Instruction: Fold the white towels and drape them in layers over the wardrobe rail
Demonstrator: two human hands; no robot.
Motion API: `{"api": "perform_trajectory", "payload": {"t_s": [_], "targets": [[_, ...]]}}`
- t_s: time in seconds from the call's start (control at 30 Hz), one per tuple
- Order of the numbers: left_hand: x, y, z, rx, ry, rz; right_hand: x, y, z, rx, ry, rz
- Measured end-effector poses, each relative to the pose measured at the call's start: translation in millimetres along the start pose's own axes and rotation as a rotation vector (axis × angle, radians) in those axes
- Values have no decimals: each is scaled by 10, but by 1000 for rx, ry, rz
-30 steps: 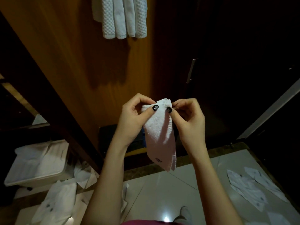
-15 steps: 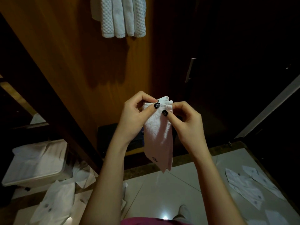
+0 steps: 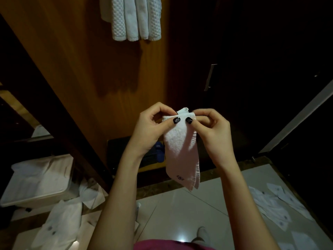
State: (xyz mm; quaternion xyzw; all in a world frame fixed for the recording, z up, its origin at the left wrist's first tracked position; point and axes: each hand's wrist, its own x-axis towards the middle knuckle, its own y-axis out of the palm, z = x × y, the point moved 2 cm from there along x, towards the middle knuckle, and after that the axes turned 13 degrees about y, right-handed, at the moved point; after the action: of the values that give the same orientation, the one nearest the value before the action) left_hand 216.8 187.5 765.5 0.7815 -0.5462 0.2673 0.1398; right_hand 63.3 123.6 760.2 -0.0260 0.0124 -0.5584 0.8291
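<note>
A small white towel, folded into a narrow strip with a dark logo near its lower end, hangs in front of me. My left hand pinches its top left corner between thumb and fingers. My right hand pinches the top right corner, thumbs almost touching. Several white towels hang side by side at the top of the view against the wooden wardrobe panel; the rail itself is out of sight.
A white bin with cloth in it stands at the lower left. Loose white towels lie on the floor beside it. More towels lie on the tiles at the right. A dark door with a metal handle is behind.
The two hands have drawn closer together at the towel's top edge, narrowing the fold. The towel hangs a little straighter than before.
</note>
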Motion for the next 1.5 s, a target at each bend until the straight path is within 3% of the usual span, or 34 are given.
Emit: {"api": "perform_trajectory", "payload": {"t_s": [0.43, 0.63, 0.8, 0.9, 1.0, 1.17, 1.27, 1.5], "targets": [[-25, -47, 0, -5, -31, 42, 85, 23, -63, 50, 64, 240], [-13, -62, 82, -29, -9, -32, 165, 82, -12, 57, 7, 121], [-53, 55, 93, -115, -26, 32, 355, 42, 169, 140, -49, -24], [48, 127, 82, -28, 57, 60, 450, 57, 248, 206, -26, 6], [195, 176, 121, -48, 40, -46, 508, 56, 280, 245, -45, 25], [506, 177, 208, -59, 10, -189, 484, -87, 70, -76, -137, -144], [768, 83, 224, -8, 69, -276, 428, -50, -198, -240, -135, -68], [1261, 53, 114, -58, 112, -340, 481, -59, -342, -266, -170, -123]]}}
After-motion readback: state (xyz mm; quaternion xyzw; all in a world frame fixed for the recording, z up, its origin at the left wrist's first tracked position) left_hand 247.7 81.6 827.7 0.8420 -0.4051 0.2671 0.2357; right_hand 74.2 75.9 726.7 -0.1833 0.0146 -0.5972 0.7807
